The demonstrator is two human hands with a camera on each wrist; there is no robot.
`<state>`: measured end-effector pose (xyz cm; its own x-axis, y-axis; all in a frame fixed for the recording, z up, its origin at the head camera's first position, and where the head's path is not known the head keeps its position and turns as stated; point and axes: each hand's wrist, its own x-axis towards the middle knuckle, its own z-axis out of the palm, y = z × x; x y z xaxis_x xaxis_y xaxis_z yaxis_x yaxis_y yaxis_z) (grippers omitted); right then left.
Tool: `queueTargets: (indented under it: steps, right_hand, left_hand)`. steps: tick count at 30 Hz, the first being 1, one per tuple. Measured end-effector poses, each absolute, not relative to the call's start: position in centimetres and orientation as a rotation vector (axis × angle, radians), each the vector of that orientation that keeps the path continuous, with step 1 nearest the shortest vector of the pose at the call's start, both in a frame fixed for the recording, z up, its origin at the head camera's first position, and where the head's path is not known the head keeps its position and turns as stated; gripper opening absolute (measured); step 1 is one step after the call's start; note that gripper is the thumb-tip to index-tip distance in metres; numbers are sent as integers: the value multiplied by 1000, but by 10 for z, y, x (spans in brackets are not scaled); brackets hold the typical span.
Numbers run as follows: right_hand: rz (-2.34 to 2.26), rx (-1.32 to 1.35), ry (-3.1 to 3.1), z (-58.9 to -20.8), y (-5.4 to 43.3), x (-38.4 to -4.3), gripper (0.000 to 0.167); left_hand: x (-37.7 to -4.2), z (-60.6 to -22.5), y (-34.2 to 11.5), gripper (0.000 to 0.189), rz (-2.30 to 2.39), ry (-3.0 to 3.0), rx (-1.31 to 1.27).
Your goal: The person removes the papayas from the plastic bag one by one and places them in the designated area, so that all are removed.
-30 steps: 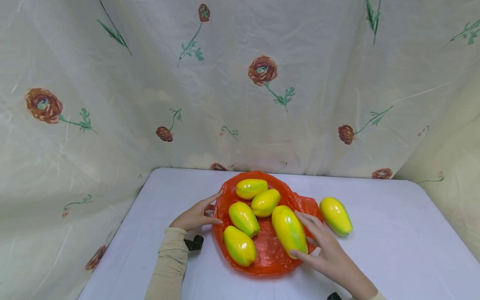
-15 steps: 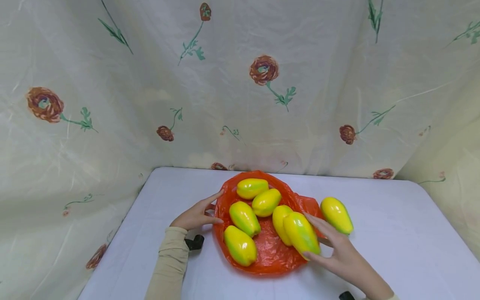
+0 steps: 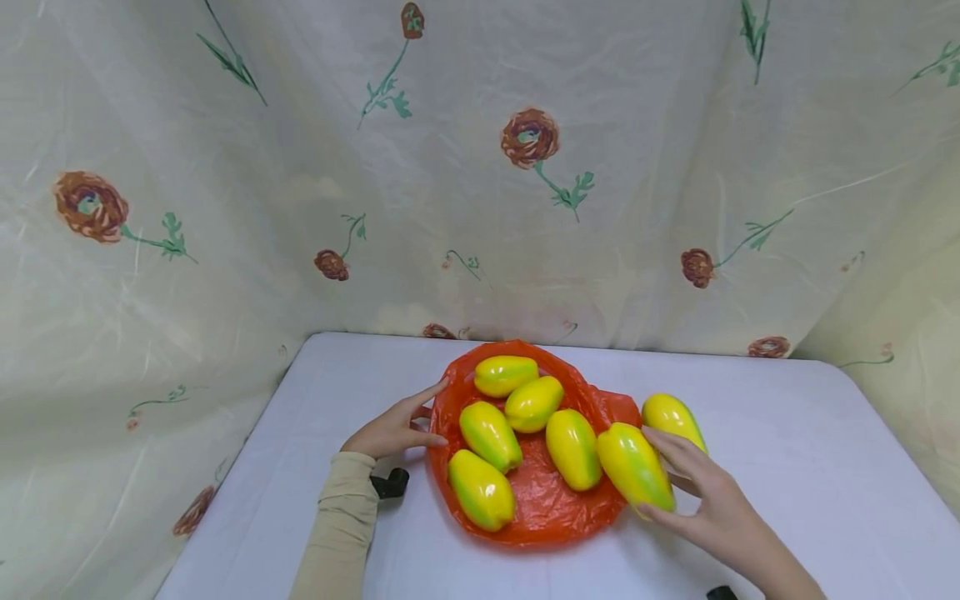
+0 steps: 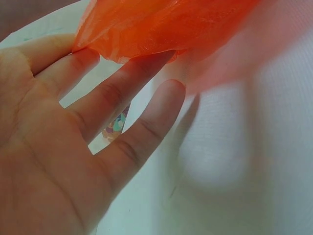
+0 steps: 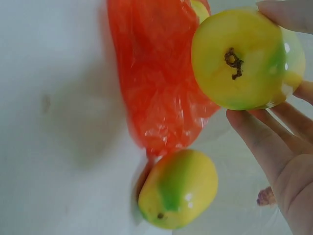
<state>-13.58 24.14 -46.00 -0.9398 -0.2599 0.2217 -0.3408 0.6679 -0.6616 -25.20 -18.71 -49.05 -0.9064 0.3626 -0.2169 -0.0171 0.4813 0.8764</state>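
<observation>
A yellow-green papaya (image 3: pixel 636 467) is in my right hand (image 3: pixel 712 500), the thumb on its near side and the fingers on its far side. It is raised over the right edge of a red plastic bag (image 3: pixel 540 508); the right wrist view shows its brown stem scar. Several more papayas (image 3: pixel 491 436) lie inside the bag, whose mouth is spread wide. My left hand (image 3: pixel 393 425) rests at the bag's left rim. In the left wrist view its straight fingers (image 4: pixel 142 132) touch the outside of the plastic.
Another papaya (image 3: pixel 672 419) lies on the white table (image 3: pixel 795 467) to the right of the bag, partly behind the held one. A flower-printed curtain (image 3: pixel 600 275) hangs behind the table and at both sides.
My right hand has carried its papaya rightward, from over the bag's interior to past its right edge, uncovering another papaya in the bag. The left hand has stayed in place.
</observation>
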Motion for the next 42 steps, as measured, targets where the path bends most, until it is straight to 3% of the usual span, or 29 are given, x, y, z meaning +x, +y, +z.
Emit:
queueTargets:
  steps: [42]
  right_hand:
    - [767,233,-3137,-482,277,-131,90]
  left_hand:
    - [-252,-490,-187,88,1385,2346,328]
